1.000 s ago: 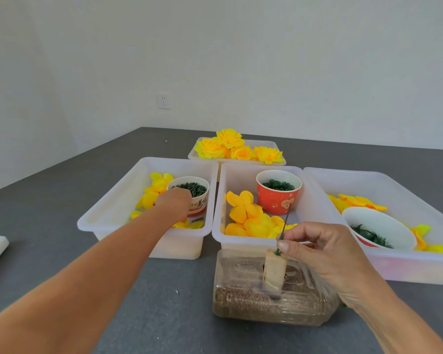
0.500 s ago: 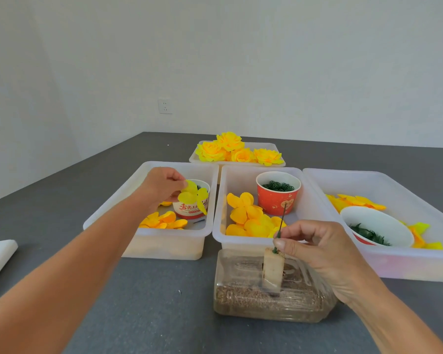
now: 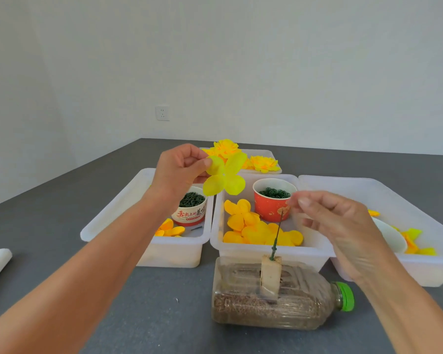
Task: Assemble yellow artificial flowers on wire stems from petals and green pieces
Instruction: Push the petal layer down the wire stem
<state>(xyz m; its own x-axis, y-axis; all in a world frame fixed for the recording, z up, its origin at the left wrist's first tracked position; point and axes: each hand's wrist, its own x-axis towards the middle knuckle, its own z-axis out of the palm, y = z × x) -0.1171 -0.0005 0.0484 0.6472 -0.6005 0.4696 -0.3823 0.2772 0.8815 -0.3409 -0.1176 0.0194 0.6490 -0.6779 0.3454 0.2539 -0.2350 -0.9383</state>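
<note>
At lower centre a clear bottle [image 3: 279, 300] lies on its side on the grey worktop [image 3: 151, 302], carrying a foam block [image 3: 271, 273] with a wire stem [image 3: 277, 233] standing tilted in it. The right hand [image 3: 343, 228], centre right, is held above the stem with loosely curled fingers, gripping nothing. Behind stand white bins [image 3: 241, 249] holding yellow petals [image 3: 253, 228] and cups of green pieces [image 3: 274, 193]. The left hand [image 3: 179, 169], upper centre, pinches a four-lobed yellow petal piece [image 3: 225, 177].

Red Chinese characters "舌尖上的" plus a partly hidden further character are being shown on the white paper cup [image 3: 189, 212] in the left bin; the smaller line beneath is being rendered too blurred to read.
</note>
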